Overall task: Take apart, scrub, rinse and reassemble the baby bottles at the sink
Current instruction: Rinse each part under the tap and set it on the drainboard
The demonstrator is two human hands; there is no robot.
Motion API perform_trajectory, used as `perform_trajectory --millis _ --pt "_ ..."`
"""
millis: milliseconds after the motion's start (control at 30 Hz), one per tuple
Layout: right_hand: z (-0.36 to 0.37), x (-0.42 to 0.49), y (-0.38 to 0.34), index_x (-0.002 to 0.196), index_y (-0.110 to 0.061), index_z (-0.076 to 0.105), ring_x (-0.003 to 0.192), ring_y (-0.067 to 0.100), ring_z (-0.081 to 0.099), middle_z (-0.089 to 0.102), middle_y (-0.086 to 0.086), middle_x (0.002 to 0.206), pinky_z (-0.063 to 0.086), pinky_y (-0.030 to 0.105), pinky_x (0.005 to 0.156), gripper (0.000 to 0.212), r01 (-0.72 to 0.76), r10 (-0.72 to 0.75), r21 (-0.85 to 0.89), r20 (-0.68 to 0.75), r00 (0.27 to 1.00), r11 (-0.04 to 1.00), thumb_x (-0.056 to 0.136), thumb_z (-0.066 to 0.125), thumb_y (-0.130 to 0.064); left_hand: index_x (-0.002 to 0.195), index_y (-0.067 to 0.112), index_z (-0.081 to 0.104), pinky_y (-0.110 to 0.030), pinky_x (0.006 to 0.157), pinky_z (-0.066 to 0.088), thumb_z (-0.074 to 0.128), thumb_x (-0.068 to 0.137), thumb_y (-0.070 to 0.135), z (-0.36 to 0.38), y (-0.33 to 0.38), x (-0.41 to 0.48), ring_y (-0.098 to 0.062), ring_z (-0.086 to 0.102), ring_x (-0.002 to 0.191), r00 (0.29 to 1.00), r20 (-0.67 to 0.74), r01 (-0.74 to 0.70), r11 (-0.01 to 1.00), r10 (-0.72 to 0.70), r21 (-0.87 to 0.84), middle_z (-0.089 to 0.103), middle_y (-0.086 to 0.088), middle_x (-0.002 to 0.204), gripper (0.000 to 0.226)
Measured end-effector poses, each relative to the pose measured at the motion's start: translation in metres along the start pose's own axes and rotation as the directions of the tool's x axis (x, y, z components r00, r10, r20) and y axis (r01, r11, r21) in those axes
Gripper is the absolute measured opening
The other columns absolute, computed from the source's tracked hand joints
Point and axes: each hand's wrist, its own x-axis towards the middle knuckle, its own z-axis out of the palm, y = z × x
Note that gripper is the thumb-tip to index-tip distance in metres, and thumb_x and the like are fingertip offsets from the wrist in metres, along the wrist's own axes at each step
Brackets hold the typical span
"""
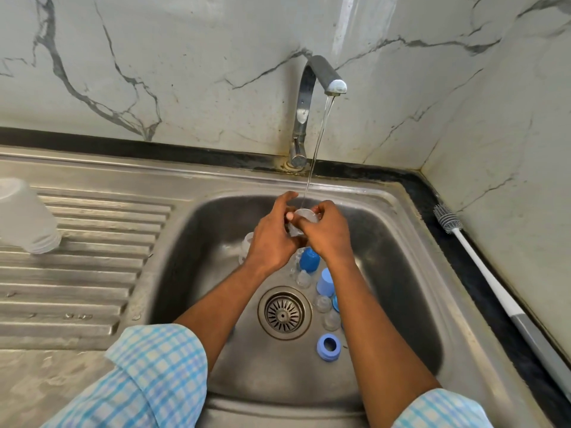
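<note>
Head view over a steel sink (401, 211): at far left one clear bottle body (27, 217) stands mouth-down on the ribbed drainboard (92, 273). Above the middle of the basin both hands meet under the thin stream from the tap (321, 75), sharing a small, clear, round-rimmed bottle part (306, 215) that the water falls into. The left hand (272, 239), its back turned up, curls its fingers round the part's left side. The right hand (327, 233) pinches the rim from the right. Both forearms reach forward from blue check sleeves (160, 366). On the basin floor below the hands lie a second clear bottle (247, 245), at least three clear teats (323, 302), two blue caps (309, 257) and one blue ring (329, 347). At far right one bottle brush (482, 264) lies along the dark counter edge.
</note>
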Motion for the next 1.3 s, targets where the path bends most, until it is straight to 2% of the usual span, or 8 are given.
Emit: perform_trajectory --millis 167,267,400,533,633,900,1100,1300 --pt "0.007 -0.005 0.000 0.098 -0.013 0.066 0.089 0.024 0.064 0.067 0.006 0.094 0.052 0.033 0.076 0.035 -0.128 0.172 0.226 -0.186 0.967 0.966 0.084 0.070 -0.045 0.126 0.022 0.057 -0.036 0.093 0.054 0.087 0.071 0.024 0.002 -0.006 0.006 -0.013 0.061 0.107 0.984 -0.144 0.100 0.993 -0.108 -0.059 0.061 0.007 0.116 0.062" --pt "0.013 -0.012 -0.006 0.094 -0.020 0.063 0.089 0.024 0.065 0.068 0.007 0.093 0.057 0.042 0.081 0.036 -0.411 0.448 0.547 0.072 0.891 0.729 0.086 0.064 -0.054 0.122 0.020 0.056 -0.039 0.089 0.057 0.086 0.072 0.018 0.010 -0.003 0.005 -0.014 0.064 0.102 0.966 -0.146 0.185 0.963 -0.215 -0.195 0.065 0.003 0.113 0.058" --pt "0.030 -0.013 -0.017 0.124 -0.014 0.059 0.096 0.025 0.069 0.072 0.008 0.107 0.059 0.045 0.086 0.074 -0.490 0.487 0.729 0.244 0.839 0.478 0.062 0.084 -0.046 0.117 0.019 0.059 -0.036 0.085 0.059 0.077 0.081 0.009 0.015 0.007 0.002 -0.010 0.066 0.097 0.970 -0.148 0.156 0.960 -0.194 -0.234 0.068 0.006 0.106 0.041" --pt "0.040 -0.009 -0.013 0.118 -0.005 0.065 0.093 0.023 0.072 0.075 0.010 0.099 0.058 0.042 0.090 0.050 -0.435 0.493 0.789 0.196 0.848 0.435 0.072 0.083 -0.012 0.115 0.017 0.060 -0.026 0.081 0.056 0.075 0.082 0.012 0.013 0.005 0.002 -0.010 0.066 0.093 0.964 -0.180 0.177 0.979 -0.194 -0.103 0.069 0.006 0.102 0.037" --pt "0.040 -0.006 -0.013 0.123 -0.013 0.063 0.098 0.025 0.071 0.074 0.008 0.106 0.059 0.042 0.086 0.061 -0.431 0.405 0.792 0.257 0.878 0.433 0.068 0.087 -0.026 0.112 0.016 0.059 -0.026 0.074 0.056 0.078 0.079 0.022 0.006 0.002 0.006 -0.010 0.066 0.087 0.954 -0.185 0.228 0.972 -0.236 -0.061 0.068 0.003 0.097 0.038" --pt "0.033 -0.002 -0.014 0.123 -0.014 0.062 0.101 0.028 0.070 0.071 0.013 0.110 0.059 0.045 0.088 0.073 -0.297 0.313 0.816 0.151 0.938 0.497 0.059 0.087 -0.037 0.116 0.001 0.066 -0.025 0.076 0.058 0.071 0.087 0.033 -0.021 0.001 0.009 -0.015 0.069 0.080 0.770 0.504 0.638 0.461 -0.391 -0.617 0.071 -0.010 0.088 0.044" --pt "0.038 0.002 -0.017 0.121 -0.014 0.060 0.102 0.027 0.067 0.069 0.011 0.110 0.058 0.043 0.088 0.053 -0.312 0.415 0.823 0.103 0.904 0.475 0.073 0.083 -0.018 0.096 0.010 0.061 -0.029 0.066 0.054 0.083 0.074 0.016 -0.013 -0.002 0.006 -0.016 0.067 0.077 0.960 0.083 0.279 0.943 -0.268 -0.180 0.071 -0.005 0.087 0.031" --pt "0.043 0.001 -0.019 0.125 -0.014 0.059 0.100 0.025 0.067 0.068 0.009 0.114 0.057 0.041 0.090 0.064 -0.349 0.515 0.821 0.079 0.853 0.452 0.069 0.088 -0.025 0.101 0.017 0.055 -0.032 0.064 0.055 0.081 0.070 0.040 -0.020 -0.007 0.006 -0.014 0.065 0.074 0.998 0.020 0.059 0.966 -0.066 0.251 0.067 0.003 0.084 0.046"
